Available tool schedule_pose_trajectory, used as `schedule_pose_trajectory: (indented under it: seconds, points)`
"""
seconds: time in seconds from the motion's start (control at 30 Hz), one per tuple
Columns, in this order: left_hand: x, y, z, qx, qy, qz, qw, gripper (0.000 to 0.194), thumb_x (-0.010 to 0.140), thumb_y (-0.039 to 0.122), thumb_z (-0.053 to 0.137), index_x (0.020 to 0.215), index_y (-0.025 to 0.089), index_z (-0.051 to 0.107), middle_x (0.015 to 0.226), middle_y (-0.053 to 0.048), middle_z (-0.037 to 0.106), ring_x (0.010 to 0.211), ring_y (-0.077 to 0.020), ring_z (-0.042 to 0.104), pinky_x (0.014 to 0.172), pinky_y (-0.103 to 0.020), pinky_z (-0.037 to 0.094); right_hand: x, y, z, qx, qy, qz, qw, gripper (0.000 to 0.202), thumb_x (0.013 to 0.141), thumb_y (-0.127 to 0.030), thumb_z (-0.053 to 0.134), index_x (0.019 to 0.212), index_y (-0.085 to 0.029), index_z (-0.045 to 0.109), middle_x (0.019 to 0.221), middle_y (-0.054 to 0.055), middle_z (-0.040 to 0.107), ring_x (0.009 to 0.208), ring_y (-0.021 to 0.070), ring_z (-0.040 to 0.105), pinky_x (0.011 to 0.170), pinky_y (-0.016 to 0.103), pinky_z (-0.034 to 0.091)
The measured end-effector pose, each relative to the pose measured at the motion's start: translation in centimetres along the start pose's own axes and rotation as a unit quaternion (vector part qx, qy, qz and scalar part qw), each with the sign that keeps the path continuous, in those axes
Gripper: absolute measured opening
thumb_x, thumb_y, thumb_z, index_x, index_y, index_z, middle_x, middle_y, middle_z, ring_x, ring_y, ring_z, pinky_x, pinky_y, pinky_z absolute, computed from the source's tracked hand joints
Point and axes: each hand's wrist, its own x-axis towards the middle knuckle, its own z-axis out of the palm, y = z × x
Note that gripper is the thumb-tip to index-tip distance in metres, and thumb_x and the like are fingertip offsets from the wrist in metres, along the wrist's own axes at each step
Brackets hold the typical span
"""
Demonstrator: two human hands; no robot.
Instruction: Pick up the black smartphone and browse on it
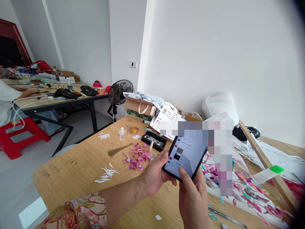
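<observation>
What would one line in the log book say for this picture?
left hand: holds phone | right hand: supports phone, thumb on screen | table: pink petals, black tray

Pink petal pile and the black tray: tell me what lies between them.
A small white tube-like piece stands between the pink petal pile and the black tray, seen in the head view.

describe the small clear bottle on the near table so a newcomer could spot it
Start at the near wooden table and look to its far end, toward the black standing fan. The small clear bottle stands upright there, left of the amber tape roll. It is the only transparent, white-capped upright item among flat paper cutouts.
</observation>
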Motion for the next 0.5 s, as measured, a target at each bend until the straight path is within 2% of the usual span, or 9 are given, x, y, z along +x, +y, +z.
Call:
schedule_pose_trajectory:
  seconds: [0.3, 0.5]
  points:
    - [0.05, 0.08, -0.12, 0.006, 0.002, -0.009, 1.000, 0.031, 0.081, 0.040, 0.041, 0.102, 0.018, 0.051, 0.082, -0.004, 0.055, 0.059, -0.0097, 0.054, 0.043, -0.018, 0.044, 0.19, 0.19, -0.16, 0.012, -0.006, 0.005, 1.000, 0.050, 0.069, -0.026, 0.062, 0.116, -0.026, 0.046, 0.108, 0.003, 0.057, 0.096, 0.0214, 0.051, 0.083, 0.037, 0.039]
    - [-0.06, 0.31, 0.04, 0.020, 0.007, -0.004, 1.000, 0.030, 0.079, 0.042, 0.044, 0.097, 0.018, 0.051, 0.079, -0.003, 0.054, 0.058, -0.0099, 0.053, 0.044, -0.018, 0.042, 0.40, 0.52, -0.37, -0.016, -0.018, 0.004, 1.000, 0.042, 0.062, -0.025, 0.067, 0.101, -0.022, 0.050, 0.093, 0.003, 0.060, 0.072, 0.0164, 0.055, 0.061, 0.029, 0.043]
